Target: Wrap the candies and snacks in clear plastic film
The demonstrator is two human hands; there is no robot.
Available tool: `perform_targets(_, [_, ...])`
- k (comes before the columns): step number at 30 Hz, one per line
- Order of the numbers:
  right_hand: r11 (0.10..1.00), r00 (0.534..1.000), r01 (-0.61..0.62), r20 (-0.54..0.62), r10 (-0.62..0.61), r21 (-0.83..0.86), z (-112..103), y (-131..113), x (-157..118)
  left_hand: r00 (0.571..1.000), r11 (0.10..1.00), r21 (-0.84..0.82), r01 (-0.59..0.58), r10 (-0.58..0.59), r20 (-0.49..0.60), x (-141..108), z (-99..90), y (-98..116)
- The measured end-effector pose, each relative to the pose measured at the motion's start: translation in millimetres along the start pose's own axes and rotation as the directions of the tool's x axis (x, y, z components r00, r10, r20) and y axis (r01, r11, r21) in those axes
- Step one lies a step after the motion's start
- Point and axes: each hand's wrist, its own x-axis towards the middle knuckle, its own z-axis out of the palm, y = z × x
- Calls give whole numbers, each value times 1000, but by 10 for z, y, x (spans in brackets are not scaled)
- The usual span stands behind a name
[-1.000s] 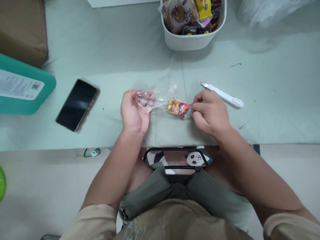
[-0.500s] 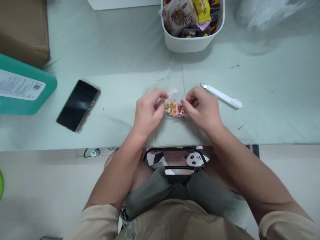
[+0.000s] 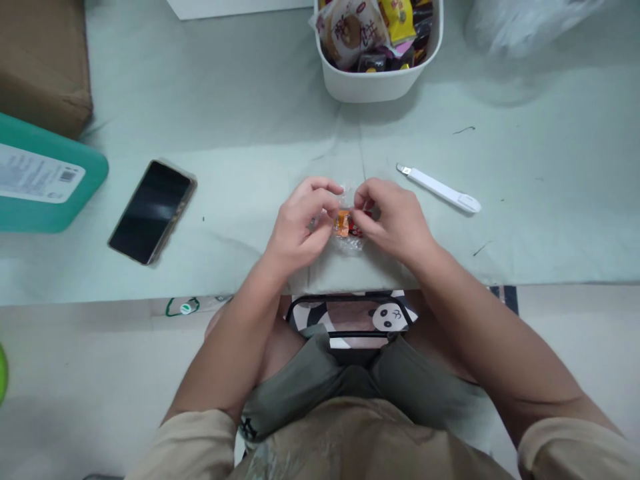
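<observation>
Small candies in orange and red wrappers [image 3: 343,224] lie with crinkled clear plastic wrap [image 3: 351,245] on the cloth-covered table, between my two hands. My left hand [image 3: 304,223] is curled at their left side, with its thumb and fingers closed on the edge of the plastic. From the right, my right hand [image 3: 393,217] pinches the wrap with thumb and forefinger and covers part of the red wrapper. A white utility knife [image 3: 440,189] rests just beyond my right hand, its metal tip pointing up and left.
A phone [image 3: 153,212] lies to the left, near a teal container [image 3: 95,167] and a cardboard box [image 3: 45,67]. At the back stands a white bin [image 3: 377,87] of packaged snacks. A clear plastic bag [image 3: 520,30] is at the back right. The table edge runs below my wrists.
My hands have shifted on the packet and moved closer together. Clear plastic now spreads below the candies, and less of the yellow and red wrappers shows. The view has shifted slightly.
</observation>
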Motion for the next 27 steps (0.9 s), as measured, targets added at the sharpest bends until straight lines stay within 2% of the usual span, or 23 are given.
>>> perform_targets(5, [1000,990,-18,-141,20,18,-69,67,-40,990,983,123,136,-129,-63,-22,-34,-24])
perform_targets(11, [998,982,-55,-180,57,17,-105,107,-31,984,978,144,151,-135,-116,-13,-12,-5])
perform_targets(17, [997,975,-82,-207,81,5,-143,171,-59,954,959,115,260,-237,-181,-6,-19,6])
perform_targets(19, [996,979,-85,-187,84,7,-136,185,-71,955,959,100,266,-248,-164,-1,-19,9])
perform_targets(24, [999,995,-31,-97,34,30,-72,131,-36,973,973,-10,231,-231,-28,7,-8,18])
perform_targets(27, [998,997,-56,-54,56,6,-61,86,7,974,973,-49,225,-226,-16,12,-7,24])
